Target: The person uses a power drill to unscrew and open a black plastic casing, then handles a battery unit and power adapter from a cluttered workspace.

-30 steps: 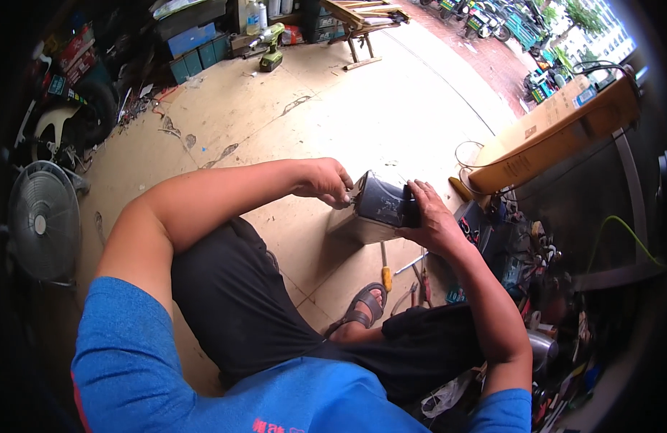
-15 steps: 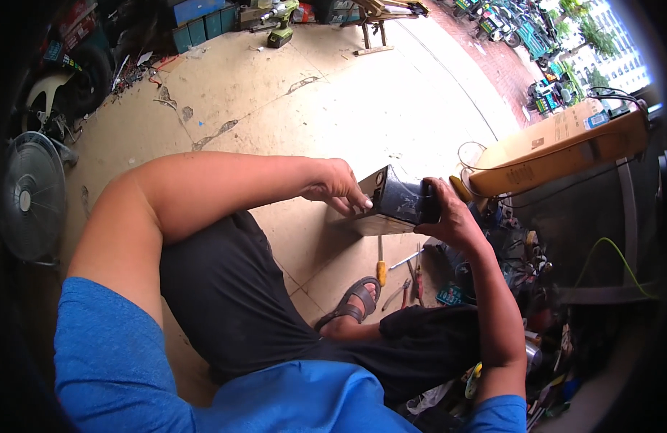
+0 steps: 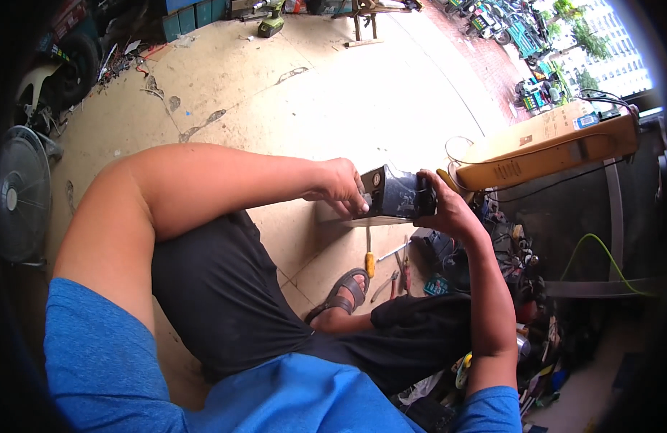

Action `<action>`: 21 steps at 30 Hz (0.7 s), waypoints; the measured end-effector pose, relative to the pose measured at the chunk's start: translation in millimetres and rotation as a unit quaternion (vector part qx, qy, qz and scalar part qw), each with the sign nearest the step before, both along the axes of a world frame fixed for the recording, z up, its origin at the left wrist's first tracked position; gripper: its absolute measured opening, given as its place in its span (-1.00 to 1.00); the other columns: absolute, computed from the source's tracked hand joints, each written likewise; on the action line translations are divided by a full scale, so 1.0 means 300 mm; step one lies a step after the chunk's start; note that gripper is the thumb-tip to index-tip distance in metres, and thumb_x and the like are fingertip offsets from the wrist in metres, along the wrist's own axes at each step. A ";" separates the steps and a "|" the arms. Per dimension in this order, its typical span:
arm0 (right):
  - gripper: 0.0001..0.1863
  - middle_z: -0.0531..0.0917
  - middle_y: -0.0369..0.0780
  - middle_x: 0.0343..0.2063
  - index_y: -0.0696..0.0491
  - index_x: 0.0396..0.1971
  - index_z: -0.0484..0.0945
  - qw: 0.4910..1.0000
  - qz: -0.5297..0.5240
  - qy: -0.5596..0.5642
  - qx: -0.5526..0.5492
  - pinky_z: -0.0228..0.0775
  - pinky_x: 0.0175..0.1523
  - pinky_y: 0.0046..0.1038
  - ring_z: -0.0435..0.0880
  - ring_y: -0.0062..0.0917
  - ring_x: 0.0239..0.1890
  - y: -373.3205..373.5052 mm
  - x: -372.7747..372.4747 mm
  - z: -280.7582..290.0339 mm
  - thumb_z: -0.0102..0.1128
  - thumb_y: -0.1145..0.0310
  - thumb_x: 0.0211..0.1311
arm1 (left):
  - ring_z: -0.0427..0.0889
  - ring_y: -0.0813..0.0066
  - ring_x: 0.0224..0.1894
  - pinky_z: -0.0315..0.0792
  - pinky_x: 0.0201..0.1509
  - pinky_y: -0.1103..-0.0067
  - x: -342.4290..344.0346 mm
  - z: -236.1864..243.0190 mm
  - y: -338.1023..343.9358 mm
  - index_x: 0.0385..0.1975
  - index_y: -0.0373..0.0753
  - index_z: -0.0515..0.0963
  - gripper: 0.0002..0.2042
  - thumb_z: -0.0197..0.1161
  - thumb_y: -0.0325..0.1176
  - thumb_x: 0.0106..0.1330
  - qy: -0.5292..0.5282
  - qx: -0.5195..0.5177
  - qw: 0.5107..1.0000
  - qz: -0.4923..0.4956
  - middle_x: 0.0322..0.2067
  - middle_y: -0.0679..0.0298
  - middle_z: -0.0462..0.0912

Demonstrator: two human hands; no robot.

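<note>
A boxy case (image 3: 398, 193) with a black, scuffed plastic end and a pale metal body is held up in front of my knees. It sits tilted, and a round fitting shows near the left edge of the black end. My right hand (image 3: 452, 209) grips the right side of that end, fingers on top and thumb below. At the opposite edge my left hand (image 3: 342, 189) is closed, its thumb and fingers pressed against the case beside the round fitting. Whether a small part is between those fingers is hidden. The lower body of the case is largely out of sight.
Below the case, a yellow-handled screwdriver (image 3: 369, 261) and pliers (image 3: 398, 273) lie near my sandalled foot (image 3: 341, 296). A large cardboard box (image 3: 546, 148) stands at right above cluttered parts. A fan (image 3: 27, 195) is at far left; a green drill (image 3: 271, 26) lies at the back.
The case has turned in my hands, so its black end and round fitting face me more. Both hands stay on it. The whole view has shifted slightly.
</note>
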State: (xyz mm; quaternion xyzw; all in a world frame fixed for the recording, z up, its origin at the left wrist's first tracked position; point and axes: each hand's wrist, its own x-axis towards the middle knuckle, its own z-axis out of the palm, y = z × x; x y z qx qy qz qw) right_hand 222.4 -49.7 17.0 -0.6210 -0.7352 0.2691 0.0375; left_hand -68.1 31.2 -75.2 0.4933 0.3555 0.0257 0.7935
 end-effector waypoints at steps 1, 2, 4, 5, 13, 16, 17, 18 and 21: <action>0.06 0.65 0.00 0.17 -0.07 0.46 0.34 1.000 0.005 -0.001 0.005 0.54 0.32 -0.24 0.67 -0.17 0.22 -0.005 0.003 -0.004 0.67 0.56 -0.15 | 0.84 0.23 -0.24 0.82 -0.15 0.46 0.001 0.001 0.001 0.01 -0.54 0.60 -0.65 0.54 -0.58 0.28 0.002 0.012 1.000 -0.008 -0.18 -0.02 0.78; 0.06 0.65 0.00 0.17 -0.07 0.46 0.34 1.000 0.003 -0.002 0.002 0.54 0.32 -0.24 0.67 -0.17 0.22 -0.008 0.004 -0.005 0.67 0.56 -0.15 | 0.84 0.23 -0.24 0.82 -0.15 0.46 0.000 0.001 0.001 0.01 -0.54 0.60 -0.65 0.54 -0.58 0.28 0.002 0.009 1.000 -0.009 -0.18 -0.02 0.78; 0.07 0.65 0.01 0.18 -0.09 0.47 0.32 1.000 -0.006 -0.005 -0.004 0.54 0.33 -0.23 0.66 -0.13 0.24 -0.007 0.001 0.001 0.68 0.53 -0.15 | 0.83 0.25 -0.22 0.82 -0.14 0.46 -0.004 -0.001 0.003 -0.03 -0.53 0.60 -0.68 0.53 -0.60 0.28 -0.001 0.029 1.000 -0.002 -0.18 0.01 0.76; 0.07 0.65 0.01 0.18 -0.09 0.47 0.32 1.000 -0.006 -0.004 -0.005 0.54 0.33 -0.23 0.66 -0.13 0.24 -0.006 0.007 -0.004 0.68 0.53 -0.15 | 0.83 0.25 -0.22 0.82 -0.14 0.46 -0.005 -0.002 0.002 -0.03 -0.53 0.60 -0.68 0.53 -0.60 0.28 0.000 0.028 1.000 -0.002 -0.18 0.01 0.76; 0.12 0.64 -0.10 0.24 -0.07 0.57 0.25 1.000 -0.010 -0.020 -0.013 0.49 0.37 -0.34 0.63 -0.42 0.24 -0.005 0.036 -0.020 0.64 0.58 -0.07 | 0.81 0.33 -0.18 0.80 -0.16 0.51 -0.019 0.022 -0.015 0.04 -0.52 0.60 -0.65 0.51 -0.62 0.29 -0.003 0.066 0.997 0.039 -0.22 0.07 0.73; 0.13 0.63 -0.11 0.25 -0.07 0.58 0.24 0.999 -0.027 -0.008 -0.032 0.50 0.37 -0.34 0.63 -0.43 0.24 -0.006 0.036 -0.019 0.63 0.58 -0.07 | 0.80 0.38 -0.19 0.79 -0.15 0.52 -0.024 0.016 -0.019 0.10 -0.49 0.60 -0.63 0.50 -0.58 0.33 -0.016 0.095 0.995 0.023 -0.21 0.10 0.74; 0.13 0.63 -0.11 0.25 -0.07 0.58 0.24 0.999 -0.027 -0.008 -0.033 0.50 0.37 -0.34 0.63 -0.43 0.24 -0.011 0.032 -0.014 0.63 0.58 -0.07 | 0.80 0.38 -0.19 0.79 -0.15 0.52 -0.023 0.017 -0.024 0.10 -0.49 0.60 -0.63 0.50 -0.58 0.33 -0.016 0.094 0.995 0.022 -0.21 0.10 0.74; 0.13 0.63 -0.10 0.26 -0.08 0.58 0.25 0.999 -0.029 -0.015 -0.031 0.51 0.36 -0.34 0.63 -0.43 0.24 -0.018 0.025 -0.006 0.63 0.59 -0.07 | 0.79 0.40 -0.19 0.78 -0.15 0.52 -0.021 0.017 -0.032 0.13 -0.47 0.61 -0.62 0.49 -0.57 0.34 -0.015 0.122 0.992 0.018 -0.20 0.12 0.74; 0.12 0.63 -0.10 0.26 -0.10 0.58 0.25 0.999 -0.026 -0.018 -0.025 0.52 0.35 -0.33 0.63 -0.42 0.24 -0.031 0.024 -0.007 0.63 0.58 -0.06 | 0.78 0.44 -0.20 0.76 -0.14 0.52 -0.021 0.020 -0.043 0.18 -0.45 0.61 -0.61 0.47 -0.54 0.37 -0.004 0.166 0.986 0.006 -0.19 0.14 0.76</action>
